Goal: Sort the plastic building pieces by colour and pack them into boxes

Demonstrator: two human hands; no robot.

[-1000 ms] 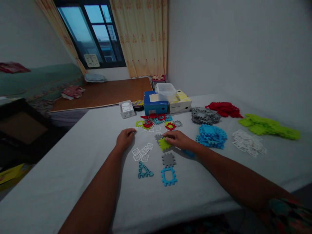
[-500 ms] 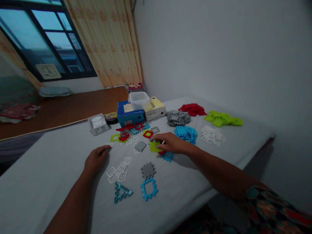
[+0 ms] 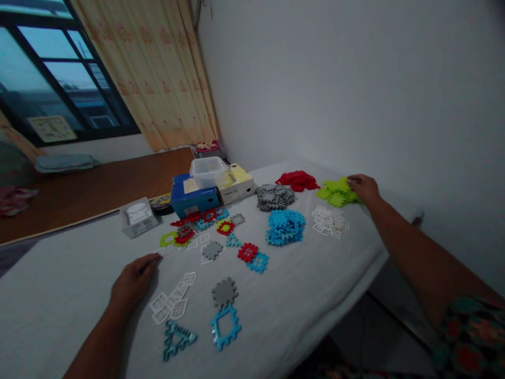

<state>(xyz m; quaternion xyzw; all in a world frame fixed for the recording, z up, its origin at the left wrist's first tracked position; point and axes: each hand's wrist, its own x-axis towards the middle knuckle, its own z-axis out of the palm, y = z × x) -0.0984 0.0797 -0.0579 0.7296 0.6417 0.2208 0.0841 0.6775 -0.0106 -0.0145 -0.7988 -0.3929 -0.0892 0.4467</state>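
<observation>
My right hand [image 3: 365, 189] reaches to the pile of lime-green interlocking tiles [image 3: 335, 193], its fingertips closed on a green tile at the right side. My left hand [image 3: 133, 281] rests on the table with fingers curled together. A thin white piece [image 3: 158, 251] shows at its fingertips; whether it is gripped is unclear. Just right of that hand lie loose white grid pieces [image 3: 173, 300] and a teal triangular tile [image 3: 176, 339]. A grey square tile [image 3: 224, 292] touches a blue square frame [image 3: 226, 327]. Farther back, a red tile [image 3: 248, 252] adjoins a blue tile [image 3: 258, 262].
Piles of blue [image 3: 285, 227], grey [image 3: 275, 197], red [image 3: 297, 180] and white pieces [image 3: 330, 221] stand on the right. Mixed tiles [image 3: 193, 221] lie before a blue box [image 3: 195, 195], a clear tub [image 3: 208, 172] and a yellow-white box [image 3: 236, 184]. A wall borders the table behind.
My right hand has moved right from the middle tiles to the green pile, taking the green tile along. My left hand stays in place on the table. The view has turned rightward.
</observation>
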